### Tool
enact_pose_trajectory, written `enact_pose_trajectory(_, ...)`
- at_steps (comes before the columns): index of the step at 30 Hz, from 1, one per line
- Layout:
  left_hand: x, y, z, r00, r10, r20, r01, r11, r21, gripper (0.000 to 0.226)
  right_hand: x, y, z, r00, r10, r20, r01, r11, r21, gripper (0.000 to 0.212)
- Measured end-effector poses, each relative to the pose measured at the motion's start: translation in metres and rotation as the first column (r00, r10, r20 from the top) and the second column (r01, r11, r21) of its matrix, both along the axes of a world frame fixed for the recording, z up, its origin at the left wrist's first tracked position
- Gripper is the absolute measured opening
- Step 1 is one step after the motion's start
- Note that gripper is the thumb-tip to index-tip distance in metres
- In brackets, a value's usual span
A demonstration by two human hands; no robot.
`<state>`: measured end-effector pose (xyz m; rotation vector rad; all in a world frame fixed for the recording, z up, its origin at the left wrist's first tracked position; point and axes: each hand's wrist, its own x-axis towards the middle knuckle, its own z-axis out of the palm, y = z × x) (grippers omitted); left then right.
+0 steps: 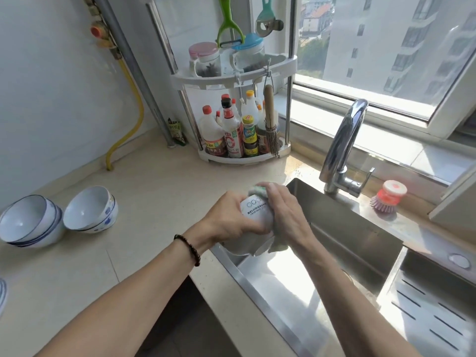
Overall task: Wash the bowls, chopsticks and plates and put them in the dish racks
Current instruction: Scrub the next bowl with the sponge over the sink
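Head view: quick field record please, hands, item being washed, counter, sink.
left hand: left hand grips white bowl with printed lettering over the steel sink
right hand: right hand presses green cloth against that bowl
counter: two stacks of white blue-rimmed bowls, tilted, at left
faucet: chrome faucet, no water visible
sink ledge: red-topped dish brush

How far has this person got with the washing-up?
Nothing shows as finished: no dish rack with clean dishes is in view. In hand: the left hand holds a white bowl over the sink while the right hand rubs it with a cloth. Left: two stacks of bowls on the counter; whether they are washed cannot be told. No chopsticks are visible.
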<state>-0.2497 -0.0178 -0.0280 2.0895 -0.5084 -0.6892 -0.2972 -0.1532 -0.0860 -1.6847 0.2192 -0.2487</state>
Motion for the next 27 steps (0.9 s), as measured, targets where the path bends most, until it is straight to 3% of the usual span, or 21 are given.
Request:
enact_pose_trajectory(2, 0.001, 0.0, -0.005, 0.995, 0.064, 0.077, -0.062, 0.998, -0.026, 0.02, -0.006, 0.017, -0.009, 0.999, 0.034, 0.026, -0.032, 0.998, -0.06, 0.048)
enact_pose_trajectory(3, 0.0, -0.001, -0.005, 0.993, 0.056, 0.102, -0.052, 0.998, -0.039, 0.02, -0.006, 0.017, -0.01, 0.999, 0.002, 0.044, -0.002, 1.0, 0.011, 0.049)
enact_pose_trajectory(5, -0.003, -0.001, -0.004, 0.991, 0.04, 0.128, -0.034, 0.998, -0.05, 0.022, 0.002, 0.01, -0.001, 0.996, -0.082, -0.018, 0.083, 0.924, 0.373, 0.04)
enact_pose_trajectory(6, -0.004, -0.002, -0.004, 0.99, 0.057, 0.126, -0.049, 0.997, -0.067, 0.024, 0.006, 0.007, 0.0, 0.993, -0.102, -0.061, 0.119, 0.89, 0.44, 0.036)
enact_pose_trajectory(7, -0.004, -0.002, -0.005, 0.989, 0.08, 0.124, -0.07, 0.994, -0.085, 0.024, 0.007, 0.007, -0.001, 0.991, -0.114, -0.064, 0.13, 0.903, 0.409, 0.035)
enact_pose_trajectory(10, 0.002, -0.005, -0.009, 0.985, 0.114, 0.133, -0.101, 0.99, -0.1, 0.021, -0.002, 0.022, -0.004, 0.995, -0.096, 0.006, 0.095, 0.992, 0.086, 0.05)
enact_pose_trajectory(11, 0.003, -0.004, -0.008, 0.986, 0.093, 0.139, -0.081, 0.993, -0.091, 0.02, -0.004, 0.022, -0.005, 0.996, -0.094, 0.005, 0.092, 0.989, 0.113, 0.047)
enact_pose_trajectory(14, 0.001, 0.002, -0.008, 0.991, 0.031, 0.133, -0.018, 0.995, -0.095, 0.021, 0.004, 0.01, -0.002, 0.995, -0.08, -0.06, 0.099, 0.882, 0.46, 0.037)
enact_pose_trajectory(16, 0.0, 0.004, -0.012, 0.991, 0.059, 0.122, -0.046, 0.993, -0.111, 0.021, 0.004, 0.011, 0.0, 0.996, -0.068, -0.059, 0.086, 0.915, 0.395, 0.044)
enact_pose_trajectory(18, 0.001, 0.002, -0.015, 0.988, 0.083, 0.132, -0.071, 0.993, -0.095, 0.018, 0.001, 0.02, -0.003, 0.999, -0.017, -0.05, 0.024, 0.989, 0.148, 0.055)
enact_pose_trajectory(19, 0.001, 0.001, -0.014, 0.988, 0.07, 0.139, -0.06, 0.995, -0.076, 0.017, 0.001, 0.022, -0.007, 0.998, -0.009, -0.062, 0.018, 0.99, 0.143, 0.054)
enact_pose_trajectory(20, 0.001, 0.002, -0.012, 0.988, 0.047, 0.147, -0.038, 0.997, -0.064, 0.017, 0.0, 0.02, -0.007, 0.996, -0.019, -0.083, 0.038, 0.972, 0.234, 0.048)
enact_pose_trajectory(21, -0.001, 0.003, -0.007, 0.989, 0.021, 0.145, -0.01, 0.997, -0.07, 0.017, 0.002, 0.015, -0.006, 0.992, -0.039, -0.122, 0.087, 0.903, 0.42, 0.046)
enact_pose_trajectory(23, -0.009, 0.005, 0.004, 0.995, -0.025, 0.093, 0.042, 0.983, -0.178, 0.019, 0.003, 0.002, -0.006, 0.965, 0.02, -0.261, 0.182, 0.666, 0.723, 0.061)
enact_pose_trajectory(25, -0.018, 0.007, 0.012, 0.998, -0.059, 0.038, 0.068, 0.945, -0.32, 0.026, 0.002, -0.007, -0.006, 0.968, 0.073, -0.24, 0.161, 0.551, 0.819, 0.071)
enact_pose_trajectory(27, -0.02, 0.009, 0.014, 0.996, -0.086, -0.038, 0.064, 0.918, -0.391, 0.036, 0.002, -0.01, -0.006, 0.98, 0.024, -0.199, 0.16, 0.506, 0.847, 0.062)
